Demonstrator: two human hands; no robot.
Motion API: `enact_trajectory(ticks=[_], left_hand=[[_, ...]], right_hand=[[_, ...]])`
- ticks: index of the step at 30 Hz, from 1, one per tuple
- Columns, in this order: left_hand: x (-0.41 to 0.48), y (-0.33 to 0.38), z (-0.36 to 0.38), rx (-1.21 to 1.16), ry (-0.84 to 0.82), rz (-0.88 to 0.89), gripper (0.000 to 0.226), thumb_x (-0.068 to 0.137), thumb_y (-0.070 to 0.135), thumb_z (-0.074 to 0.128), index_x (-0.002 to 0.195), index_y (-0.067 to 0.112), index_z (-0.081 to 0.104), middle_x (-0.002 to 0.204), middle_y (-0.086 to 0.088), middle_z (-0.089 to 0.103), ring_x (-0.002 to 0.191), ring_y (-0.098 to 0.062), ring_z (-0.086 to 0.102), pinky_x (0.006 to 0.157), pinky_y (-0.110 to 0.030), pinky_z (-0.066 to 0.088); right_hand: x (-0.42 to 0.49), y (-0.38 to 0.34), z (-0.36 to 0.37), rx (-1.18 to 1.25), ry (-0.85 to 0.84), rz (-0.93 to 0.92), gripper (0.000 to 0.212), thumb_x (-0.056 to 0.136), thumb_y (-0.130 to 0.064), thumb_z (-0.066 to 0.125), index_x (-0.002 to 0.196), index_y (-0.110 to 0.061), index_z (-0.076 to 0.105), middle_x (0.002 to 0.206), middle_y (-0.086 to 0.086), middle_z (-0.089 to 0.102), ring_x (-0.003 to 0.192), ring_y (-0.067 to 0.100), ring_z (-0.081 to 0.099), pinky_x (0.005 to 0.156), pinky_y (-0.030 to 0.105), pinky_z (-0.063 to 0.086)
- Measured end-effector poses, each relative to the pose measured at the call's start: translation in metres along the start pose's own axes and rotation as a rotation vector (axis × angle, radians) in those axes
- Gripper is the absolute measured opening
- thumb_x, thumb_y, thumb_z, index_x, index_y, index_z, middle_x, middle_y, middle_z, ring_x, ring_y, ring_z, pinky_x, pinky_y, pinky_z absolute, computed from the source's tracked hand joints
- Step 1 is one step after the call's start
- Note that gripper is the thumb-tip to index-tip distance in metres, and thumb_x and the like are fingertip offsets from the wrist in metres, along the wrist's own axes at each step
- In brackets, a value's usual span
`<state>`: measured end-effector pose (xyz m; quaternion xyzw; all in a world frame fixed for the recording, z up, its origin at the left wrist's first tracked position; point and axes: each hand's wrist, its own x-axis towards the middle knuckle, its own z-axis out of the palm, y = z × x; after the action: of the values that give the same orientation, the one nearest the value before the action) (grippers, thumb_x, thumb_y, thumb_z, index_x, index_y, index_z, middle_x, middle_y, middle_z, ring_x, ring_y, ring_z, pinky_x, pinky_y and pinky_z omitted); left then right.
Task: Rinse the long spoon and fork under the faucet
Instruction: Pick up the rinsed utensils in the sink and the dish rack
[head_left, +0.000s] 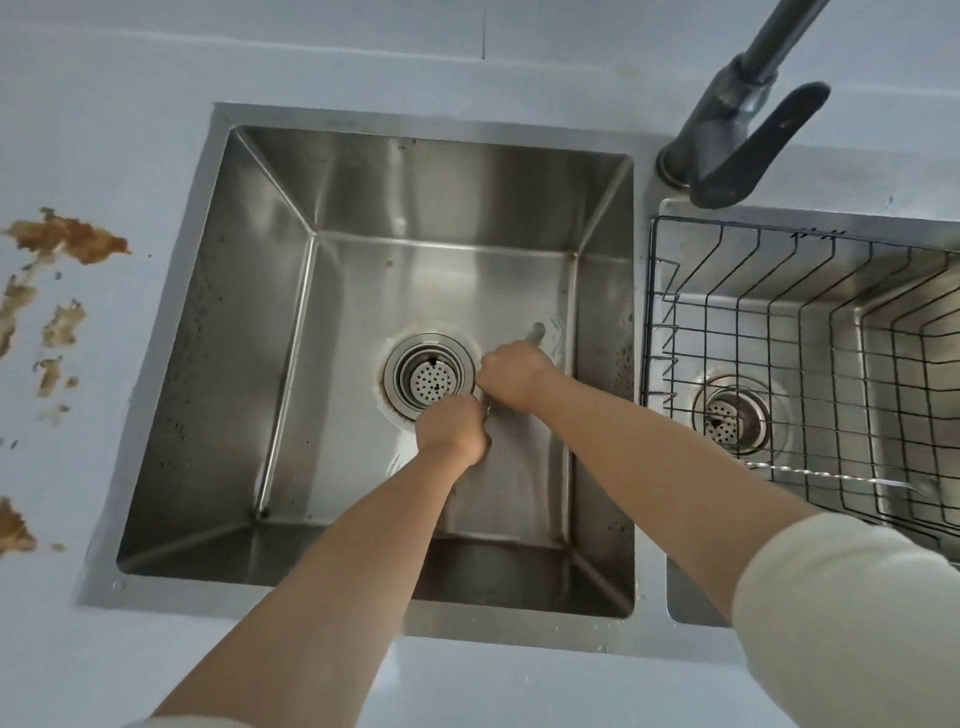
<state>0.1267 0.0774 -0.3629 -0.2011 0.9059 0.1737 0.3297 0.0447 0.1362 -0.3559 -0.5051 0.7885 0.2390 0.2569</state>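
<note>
Down in the left sink basin (249, 322), I have both hands low near the round drain strainer (430, 375). My right hand (511, 375) is clamped around a metal utensil handle whose rounded end (537, 330) pokes out past the knuckles; whether it is the spoon or the fork I cannot tell. My left hand (451, 428) is closed in a fist just beside it, touching the same metal, though its hold is hidden. Up to the right stands the dark faucet (737, 135), and a wire basket (810, 332) sits in the right basin. Brown stains (65, 239) mark the table.
</note>
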Motion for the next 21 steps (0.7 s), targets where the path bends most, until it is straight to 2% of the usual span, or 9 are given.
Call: enact_trajectory(ticks=[2, 4, 6, 8, 10, 16, 21], left_hand=[[-0.005, -0.005, -0.018, -0.004, 0.015, -0.011, 0.017, 0.082, 0.004, 0.049, 0.095, 0.005, 0.061, 0.107, -0.015, 0.066, 0.100, -0.032, 0.062, 0.069, -0.031, 0.044], [-0.013, -0.010, -0.040, -0.001, 0.056, -0.018, 0.016, 0.081, 0.011, 0.053, 0.095, 0.008, 0.061, 0.109, -0.013, 0.066, 0.103, -0.032, 0.062, 0.075, -0.032, 0.048], [-0.024, -0.013, -0.064, 0.005, 0.117, -0.011, 0.021, 0.081, 0.017, 0.055, 0.100, 0.011, 0.063, 0.111, -0.011, 0.066, 0.106, -0.031, 0.061, 0.084, -0.033, 0.050], [-0.033, -0.011, -0.090, -0.032, 0.179, 0.032, 0.019, 0.080, 0.015, 0.057, 0.097, 0.013, 0.064, 0.109, -0.011, 0.067, 0.105, -0.030, 0.060, 0.084, -0.033, 0.049], [-0.041, -0.002, -0.114, -0.059, 0.214, 0.096, 0.015, 0.080, 0.012, 0.058, 0.093, 0.014, 0.065, 0.106, -0.010, 0.068, 0.103, -0.029, 0.060, 0.083, -0.033, 0.048], [-0.068, 0.066, -0.149, 0.025, 0.300, 0.340, 0.013, 0.084, 0.010, 0.059, 0.088, 0.013, 0.070, 0.100, -0.005, 0.072, 0.098, -0.026, 0.064, 0.079, -0.031, 0.048], [-0.083, 0.137, -0.127, 0.077, 0.267, 0.510, 0.014, 0.086, 0.008, 0.057, 0.094, 0.010, 0.068, 0.104, -0.009, 0.070, 0.099, -0.027, 0.063, 0.087, -0.038, 0.052]], right_hand=[[-0.011, 0.005, -0.014, 0.017, 0.035, 0.032, 0.034, 0.092, 0.001, 0.041, 0.120, -0.010, 0.056, 0.126, 0.008, 0.056, 0.116, 0.027, 0.055, 0.085, 0.044, 0.044], [-0.026, 0.012, -0.030, 0.073, 0.088, 0.057, 0.040, 0.089, 0.005, 0.042, 0.124, -0.010, 0.053, 0.129, 0.010, 0.054, 0.119, 0.030, 0.053, 0.087, 0.045, 0.044], [-0.044, 0.021, -0.045, 0.139, 0.167, 0.082, 0.040, 0.088, 0.006, 0.042, 0.123, -0.008, 0.052, 0.127, 0.011, 0.055, 0.117, 0.031, 0.054, 0.078, 0.037, 0.044], [-0.065, 0.031, -0.057, 0.200, 0.238, 0.117, 0.037, 0.088, 0.005, 0.041, 0.121, -0.007, 0.051, 0.122, 0.012, 0.055, 0.111, 0.032, 0.055, 0.070, 0.034, 0.039], [-0.090, 0.042, -0.064, 0.239, 0.287, 0.165, 0.033, 0.089, 0.003, 0.042, 0.120, -0.007, 0.050, 0.117, 0.012, 0.056, 0.106, 0.032, 0.057, 0.068, 0.034, 0.038], [-0.173, 0.080, -0.053, 0.339, 0.410, 0.322, 0.033, 0.087, 0.007, 0.042, 0.115, -0.007, 0.051, 0.111, 0.009, 0.057, 0.098, 0.030, 0.060, 0.064, 0.032, 0.038], [-0.235, 0.110, -0.010, 0.376, 0.448, 0.451, 0.034, 0.089, 0.001, 0.043, 0.119, -0.013, 0.051, 0.101, 0.006, 0.059, 0.088, 0.027, 0.061, 0.063, 0.031, 0.040]])
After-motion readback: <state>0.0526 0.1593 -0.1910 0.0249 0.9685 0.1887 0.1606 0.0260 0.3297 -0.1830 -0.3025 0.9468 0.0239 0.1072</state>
